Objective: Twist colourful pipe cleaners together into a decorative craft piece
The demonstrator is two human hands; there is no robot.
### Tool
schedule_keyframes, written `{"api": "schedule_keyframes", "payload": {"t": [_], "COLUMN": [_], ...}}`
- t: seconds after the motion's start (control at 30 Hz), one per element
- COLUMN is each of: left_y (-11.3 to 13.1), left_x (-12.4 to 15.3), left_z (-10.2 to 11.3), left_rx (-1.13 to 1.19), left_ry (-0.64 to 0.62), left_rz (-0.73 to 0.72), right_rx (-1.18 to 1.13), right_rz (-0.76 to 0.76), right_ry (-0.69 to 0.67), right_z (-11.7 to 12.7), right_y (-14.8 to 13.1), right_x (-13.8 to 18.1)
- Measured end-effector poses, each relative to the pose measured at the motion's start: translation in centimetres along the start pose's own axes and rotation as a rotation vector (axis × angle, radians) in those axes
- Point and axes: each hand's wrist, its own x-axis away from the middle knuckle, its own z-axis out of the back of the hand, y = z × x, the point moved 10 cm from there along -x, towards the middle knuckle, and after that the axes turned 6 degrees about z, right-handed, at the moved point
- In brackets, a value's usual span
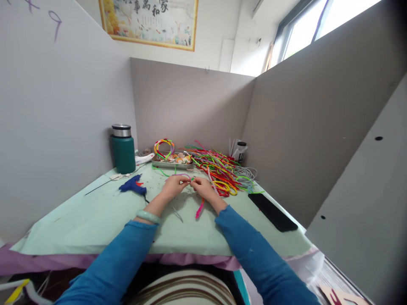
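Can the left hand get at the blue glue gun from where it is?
Probably yes: the glue gun lies just left of the left hand, with nothing visible standing between them, though its fingertips look busy with the fuzzy strand.

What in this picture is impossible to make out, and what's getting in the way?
All in the head view:
- Most of the fuzzy strand at the fingertips: covered by the left hand and right hand.
- Lower strands in the colorful pile: buried under others.
- Wall poster: top cut off by the picture's edge; small print too tiny.
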Motion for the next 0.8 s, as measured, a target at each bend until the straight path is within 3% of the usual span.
{"api": "schedule_keyframes", "payload": {"t": [0.43, 0.8], "left_y": [-0.9, 0.7], "left_x": [-0.2, 0.5], "left_z": [-0.6, 0.2], "left_rx": [0.029, -0.029], "left_ry": [-0.027, -0.030], "left_rz": [0.014, 0.047], "right_rx": [-0.040, -0.063], "right_rz": [0.036, 0.071], "right_ry": [0.012, 0.038], "right_z": [0.0, 0.6], "right_y": [-0.5, -2.1], "right_x": [0.0, 0.3]}}
